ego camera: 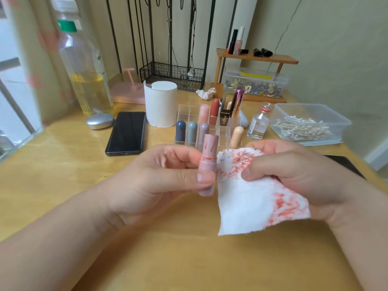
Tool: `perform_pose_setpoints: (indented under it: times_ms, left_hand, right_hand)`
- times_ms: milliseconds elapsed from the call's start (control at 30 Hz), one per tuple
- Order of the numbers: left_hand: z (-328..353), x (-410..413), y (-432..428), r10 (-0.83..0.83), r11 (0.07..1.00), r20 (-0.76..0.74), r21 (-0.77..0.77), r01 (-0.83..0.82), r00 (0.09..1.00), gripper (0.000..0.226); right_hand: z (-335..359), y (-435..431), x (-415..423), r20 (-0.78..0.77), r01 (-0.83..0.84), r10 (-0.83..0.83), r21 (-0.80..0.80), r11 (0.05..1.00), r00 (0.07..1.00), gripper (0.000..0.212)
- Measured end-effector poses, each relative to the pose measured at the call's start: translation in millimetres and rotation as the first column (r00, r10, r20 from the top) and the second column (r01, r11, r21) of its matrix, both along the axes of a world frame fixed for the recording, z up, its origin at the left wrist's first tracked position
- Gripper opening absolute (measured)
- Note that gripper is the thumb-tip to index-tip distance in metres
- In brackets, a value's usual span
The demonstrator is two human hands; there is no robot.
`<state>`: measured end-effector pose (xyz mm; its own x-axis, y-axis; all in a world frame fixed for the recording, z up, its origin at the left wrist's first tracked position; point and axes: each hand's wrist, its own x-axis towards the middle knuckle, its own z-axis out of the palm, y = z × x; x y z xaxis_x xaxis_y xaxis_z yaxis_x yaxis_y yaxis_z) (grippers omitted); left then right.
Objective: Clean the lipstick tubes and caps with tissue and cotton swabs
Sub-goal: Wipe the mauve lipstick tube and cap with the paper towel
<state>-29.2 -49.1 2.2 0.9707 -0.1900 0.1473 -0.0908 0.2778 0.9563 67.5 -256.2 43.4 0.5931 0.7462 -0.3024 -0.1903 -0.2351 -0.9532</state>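
Pink lipstick tube: held upright above the table, at the centre of the view, in front of the clear organizer. Red streaks mark its upper part, and a red ring runs round the seam at mid-height.

Left hand: pinches the tube, with the thumb across the lower half and the curled fingers behind and on the upper half.

Tissue: white sheet with red smears at the top and at the lower right corner. Its left edge lies just beside the tube; whether they touch cannot be confirmed.

Right hand: grips the tissue, with the thumb pressed on its front and the fingers curled behind it, mostly hidden.

Organizer: holds several capped lipsticks standing upright, in blue, grey, mauve, pink, red and beige.

Right of the organizer: a small glass vial, then a clear tub of cotton swabs.

Left of the organizer: an upright tissue roll and a black phone lying flat. Further left is a silver oval item beside a tall bottle of yellow liquid.

Behind the organizer: a crumpled tissue and a wooden shelf carrying further cosmetics.
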Motion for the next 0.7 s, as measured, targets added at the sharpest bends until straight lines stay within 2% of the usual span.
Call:
perform_pose_setpoints:
  times_ms: [67,167,233,333,367,400,467,500,567,633,700]
  left_hand:
    - [1,0,-4,0.045,0.998,-0.003,0.048,-0.045,0.999,0.011]
    - [-1,1,-6,0.079,0.996,-0.028,0.053,-0.078,0.996,0.014]
    - [-1,2,-5,0.102,0.994,-0.035,0.042,-0.1,0.994,0.012]
    - [-2,2,-4,0.142,0.989,-0.023,0.048,-0.141,0.99,0.017]
    - [-2,2,-5,0.156,0.985,-0.008,0.076,-0.155,0.988,0.022]
    - [-3,2,-6,0.179,0.978,0.007,0.111,-0.179,0.984,0.025]
    - [-2,1,-8,0.234,0.957,0.023,0.17,-0.235,0.972,0.027]
    - [-2,1,-8,0.256,0.947,0.028,0.191,-0.257,0.966,0.025]
    - [0,0,-9,0.28,0.928,0.041,0.244,-0.282,0.959,0.022]
    - [2,-1,-9,0.28,0.918,0.044,0.28,-0.281,0.959,0.021]
    - [2,-1,-9,0.277,0.916,0.038,0.292,-0.275,0.96,0.021]
  right_hand:
    - [-5,3,-1,-0.081,-0.027,0.039,0.154,0.988,0.996,0.04]
    - [-7,8,-2,-0.214,-0.049,0.126,0.333,0.942,0.969,0.06]
    - [-8,9,0,-0.211,-0.071,0.159,0.371,0.926,0.965,0.071]
    - [-12,12,2,-0.217,-0.017,0.105,0.372,0.928,0.971,0.093]
    - [-13,14,4,-0.243,0.019,0.081,0.382,0.924,0.967,0.088]
    - [-15,14,4,-0.238,0.054,0.041,0.38,0.923,0.97,0.073]
    - [-20,14,6,-0.227,0.117,-0.034,0.365,0.924,0.973,0.029]
    - [-20,14,4,-0.235,0.105,-0.014,0.382,0.918,0.972,0.023]
    - [-20,13,-1,-0.22,-0.012,0.124,0.448,0.894,0.967,0.026]
    - [-21,11,0,-0.146,-0.074,0.144,0.402,0.913,0.979,0.04]
    - [-23,11,1,-0.063,-0.099,0.13,0.353,0.93,0.99,0.038]
